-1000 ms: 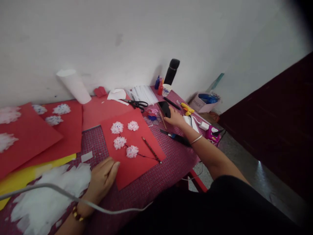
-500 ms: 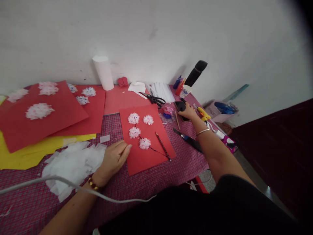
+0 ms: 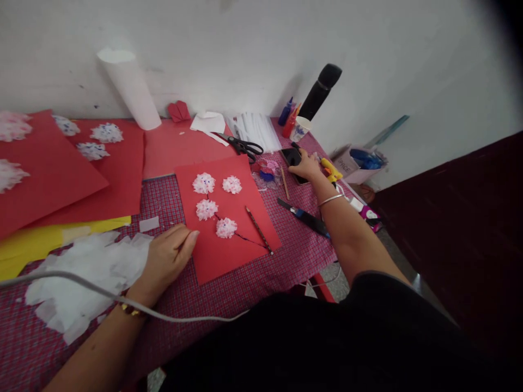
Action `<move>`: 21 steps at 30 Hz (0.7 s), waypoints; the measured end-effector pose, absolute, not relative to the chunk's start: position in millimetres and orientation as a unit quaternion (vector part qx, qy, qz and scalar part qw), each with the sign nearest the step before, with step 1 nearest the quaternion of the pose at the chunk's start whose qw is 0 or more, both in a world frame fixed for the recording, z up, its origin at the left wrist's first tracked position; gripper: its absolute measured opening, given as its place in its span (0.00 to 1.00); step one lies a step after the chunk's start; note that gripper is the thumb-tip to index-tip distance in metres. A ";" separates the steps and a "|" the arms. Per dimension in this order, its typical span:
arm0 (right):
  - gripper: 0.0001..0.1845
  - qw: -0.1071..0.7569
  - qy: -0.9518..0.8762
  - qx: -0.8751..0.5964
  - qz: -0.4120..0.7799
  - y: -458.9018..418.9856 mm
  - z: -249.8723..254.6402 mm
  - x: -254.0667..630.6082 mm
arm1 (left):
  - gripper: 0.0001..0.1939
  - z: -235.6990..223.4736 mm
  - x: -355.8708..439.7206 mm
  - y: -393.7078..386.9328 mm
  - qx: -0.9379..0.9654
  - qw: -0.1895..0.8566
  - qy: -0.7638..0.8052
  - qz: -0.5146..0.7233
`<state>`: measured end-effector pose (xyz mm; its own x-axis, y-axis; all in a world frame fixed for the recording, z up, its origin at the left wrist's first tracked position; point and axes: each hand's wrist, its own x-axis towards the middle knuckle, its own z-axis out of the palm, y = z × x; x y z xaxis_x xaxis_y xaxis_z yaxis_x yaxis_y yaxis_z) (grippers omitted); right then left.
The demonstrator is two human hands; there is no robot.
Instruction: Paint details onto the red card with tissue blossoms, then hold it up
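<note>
My left hand [image 3: 169,256] rests with curled fingers on the checked cloth, at the left edge of a red sheet [image 3: 212,264]; nothing shows in it. Pink-white tissue flowers [image 3: 226,228] and a dark drawn stem are on that sheet. A patterned pencil [image 3: 259,230] lies across its right side. My right hand [image 3: 307,165] reaches over a black phone [image 3: 291,157] lying on the table, thumb at its left side and fingers bent around the other side. Near this hand lie a thin wooden stick [image 3: 285,183] and a utility knife [image 3: 304,216] with its blade out.
White tissue squares [image 3: 87,272] lie at left, below red sheets [image 3: 118,190] with flowers. Black scissors [image 3: 245,147], white strips [image 3: 257,130], paint bottles [image 3: 289,122], a paper cup [image 3: 300,128] and a black flask [image 3: 321,92] stand or lie behind. A grey cable [image 3: 163,314] crosses in front. A yellow glue gun [image 3: 332,170] is at right.
The view has shifted to the right and down, so things appear further left and higher. Both hands keep about the same places on the table.
</note>
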<state>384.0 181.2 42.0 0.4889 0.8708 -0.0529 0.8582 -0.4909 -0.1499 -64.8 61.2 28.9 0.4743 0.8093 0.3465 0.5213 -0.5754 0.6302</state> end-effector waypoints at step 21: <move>0.42 0.179 -0.589 -0.788 0.000 123.5 66.1 381.5 | 0.14 21.7 -67.3 66.7 0.799 0.234 0.440 0.338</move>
